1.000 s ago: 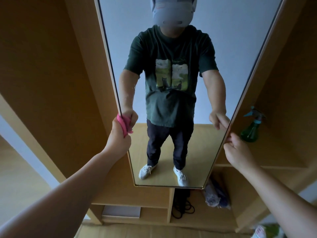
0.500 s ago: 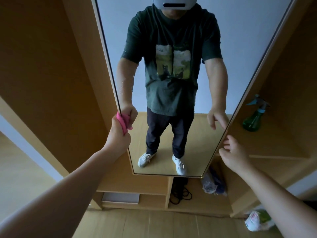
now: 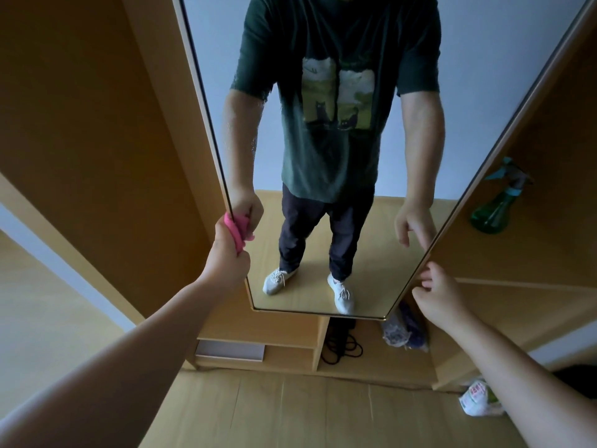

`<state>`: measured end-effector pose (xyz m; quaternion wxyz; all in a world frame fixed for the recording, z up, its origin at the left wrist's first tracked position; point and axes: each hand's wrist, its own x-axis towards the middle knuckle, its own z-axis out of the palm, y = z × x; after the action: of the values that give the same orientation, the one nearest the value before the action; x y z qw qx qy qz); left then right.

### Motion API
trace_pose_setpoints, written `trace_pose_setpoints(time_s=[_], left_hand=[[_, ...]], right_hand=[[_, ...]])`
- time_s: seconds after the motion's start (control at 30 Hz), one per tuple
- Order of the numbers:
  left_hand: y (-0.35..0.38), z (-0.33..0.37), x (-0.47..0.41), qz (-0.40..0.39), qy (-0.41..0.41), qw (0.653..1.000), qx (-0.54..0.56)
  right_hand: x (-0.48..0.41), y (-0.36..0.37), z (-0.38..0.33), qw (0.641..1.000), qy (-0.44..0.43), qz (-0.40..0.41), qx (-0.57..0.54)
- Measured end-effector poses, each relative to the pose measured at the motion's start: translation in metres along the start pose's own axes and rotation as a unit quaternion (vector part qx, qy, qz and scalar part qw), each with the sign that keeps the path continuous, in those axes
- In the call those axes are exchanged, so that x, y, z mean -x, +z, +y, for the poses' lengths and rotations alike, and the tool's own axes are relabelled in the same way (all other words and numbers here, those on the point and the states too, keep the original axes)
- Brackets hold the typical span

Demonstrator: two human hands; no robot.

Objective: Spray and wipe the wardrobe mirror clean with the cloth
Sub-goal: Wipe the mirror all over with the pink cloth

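Note:
A tall wardrobe mirror point(image 3: 381, 270) with a thin gold frame fills the middle of the head view and reflects a person standing on a wooden floor. My left hand point(image 3: 227, 257) grips a pink cloth point(image 3: 235, 232) against the mirror's left edge. My right hand point(image 3: 437, 294) hovers just off the lower right edge, its fingers loosely curled and holding nothing. A green spray bottle point(image 3: 494, 206) with a teal trigger stands on a wardrobe shelf at the right, well beyond my right hand.
Wooden wardrobe panels point(image 3: 97, 140) flank the mirror. Below it, low shelves hold a black cable coil point(image 3: 342, 349), a bundled bag point(image 3: 403, 331) and a flat grey box point(image 3: 229, 350). A crumpled white packet point(image 3: 479, 402) lies on the wooden floor at the lower right.
The view has tilted down and the head is out of the reflection. My right hand came off the mirror's right edge and dropped lower. My left hand still grips the cloth at the left edge.

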<state>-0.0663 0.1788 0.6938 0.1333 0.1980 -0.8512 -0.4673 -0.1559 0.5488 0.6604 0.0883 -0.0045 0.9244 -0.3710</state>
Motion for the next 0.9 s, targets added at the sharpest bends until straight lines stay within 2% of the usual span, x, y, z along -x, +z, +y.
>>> trace_pose_setpoints(time_s=[0.3,0.9], left_hand=[[0.020,-0.034,0.003,-0.010,-0.005,1.000,0.016],[0.053,-0.083,0.009,-0.019,-0.041,0.999,0.022]], right_hand=[[-0.001,0.020,0.017,0.999,0.034,-0.017,-0.005],[-0.004,0.048,0.041,0.998,0.040,-0.035,0.039]])
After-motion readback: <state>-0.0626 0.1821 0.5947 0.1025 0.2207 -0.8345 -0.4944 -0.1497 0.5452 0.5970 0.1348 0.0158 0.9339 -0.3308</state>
